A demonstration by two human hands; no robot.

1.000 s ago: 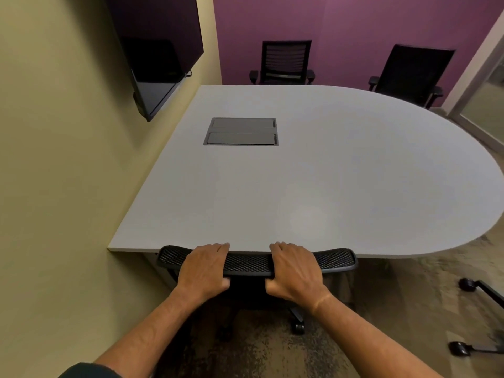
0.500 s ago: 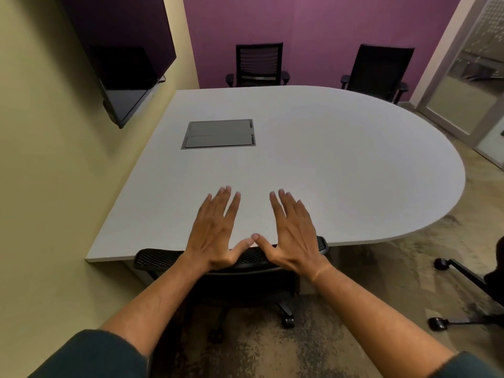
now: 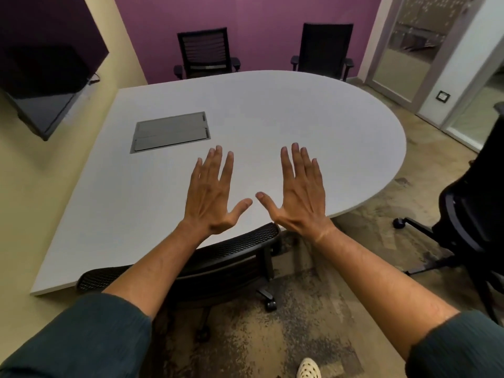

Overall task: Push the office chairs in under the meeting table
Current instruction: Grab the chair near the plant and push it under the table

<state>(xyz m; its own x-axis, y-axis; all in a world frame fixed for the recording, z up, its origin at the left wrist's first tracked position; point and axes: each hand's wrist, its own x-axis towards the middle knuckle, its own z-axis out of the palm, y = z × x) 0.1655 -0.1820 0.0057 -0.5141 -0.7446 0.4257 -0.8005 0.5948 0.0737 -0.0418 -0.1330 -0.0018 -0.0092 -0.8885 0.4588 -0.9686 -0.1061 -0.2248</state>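
A black mesh office chair (image 3: 240,245) sits tucked against the near edge of the white meeting table (image 3: 313,126), with only its backrest top and base showing. My left hand (image 3: 214,192) and my right hand (image 3: 298,192) hover above the table's near edge, fingers spread, holding nothing and clear of the chair. Another black chair (image 3: 469,216) stands out on the floor at the right, apart from the table. At the table's far side stand two more chairs, one on the left (image 3: 204,54) and one on the right (image 3: 326,49).
A dark screen (image 3: 41,85) hangs on the yellow wall to the left. A grey cable hatch (image 3: 170,131) is set into the tabletop. A glass door (image 3: 403,55) stands at the back right. My shoe (image 3: 308,368) shows on the patterned carpet.
Both hands let go of the near chair's backrest and lifted with fingers spread. My view has swung right and back, bringing the right-hand chair further into sight.
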